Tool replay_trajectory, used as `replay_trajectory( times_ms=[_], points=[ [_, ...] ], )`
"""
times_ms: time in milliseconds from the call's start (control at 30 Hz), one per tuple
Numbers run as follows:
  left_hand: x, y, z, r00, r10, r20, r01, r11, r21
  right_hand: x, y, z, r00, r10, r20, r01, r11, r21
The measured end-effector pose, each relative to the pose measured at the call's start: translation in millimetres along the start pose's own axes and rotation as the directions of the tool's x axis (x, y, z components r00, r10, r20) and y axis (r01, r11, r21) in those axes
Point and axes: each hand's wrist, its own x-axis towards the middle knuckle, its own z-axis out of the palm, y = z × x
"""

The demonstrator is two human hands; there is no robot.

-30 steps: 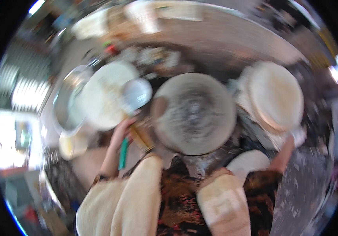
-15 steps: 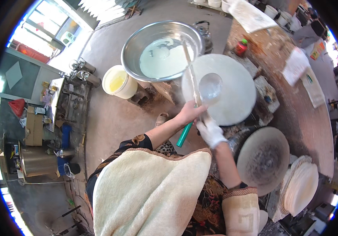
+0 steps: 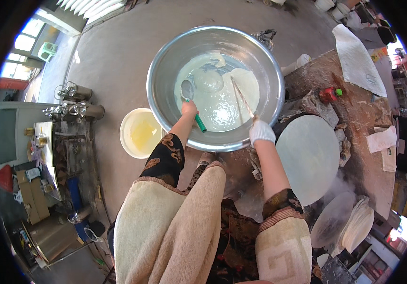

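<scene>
A wide metal basin point(image 3: 155, 80) holds white liquid batter point(image 3: 213, 106). Over it my bare left hand point(image 3: 189, 109) grips a ladle by its green handle point(image 3: 200, 124), with the ladle's metal bowl point(image 3: 187, 88) just above or touching the batter; I cannot tell which. My right hand point(image 3: 261, 131), in a white glove, is closed on a long thin stick point(image 3: 244, 100) at the basin's right side. The stick slants down toward the batter. Right of the basin lies a round griddle point(image 3: 307, 158) covered with a smooth pale layer.
A pail of yellow liquid point(image 3: 124, 135) stands left of the basin. Steam rises near a second round griddle point(image 3: 332, 218), beside a stack of round pale sheets point(image 3: 360, 225). On the right, a worktable point(image 3: 369, 156) bears a red bottle with green cap point(image 3: 328, 94) and white cloths point(image 3: 360, 59).
Both hands have moved from above the griddle to the basin, and the view has shifted with them. The ladle and stick, close together before, are now apart, one in each hand.
</scene>
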Motion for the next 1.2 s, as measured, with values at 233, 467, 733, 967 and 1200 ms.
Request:
replay_trajectory(
  times_ms=[233,467,733,967,1200],
  points=[
    [18,25,-6,0.929,0.051,0.365,-0.033,0.998,-0.057,-20,-3,30,0.984,-0.114,0.139,0.048,0.912,0.408],
    [33,55,-17,0.939,0.344,0.017,-0.318,0.848,0.423,-16,-14,39,0.982,0.031,0.186,-0.109,0.898,0.426],
    [13,61,25,0.92,0.008,0.392,0.032,0.995,-0.094,-16,-19,84,0.978,-0.118,0.17,-0.073,0.572,0.817],
    [-93,154,-35,0.796,0.179,0.578,-0.098,0.981,-0.169,-96,-23,25,0.981,-0.174,-0.085,0.152,0.421,0.894],
    [-257,320,-113,0.605,0.696,0.386,-0.727,0.681,-0.09,-162,-25,-116,0.923,-0.34,-0.18,0.206,0.04,0.978]
  ],
)
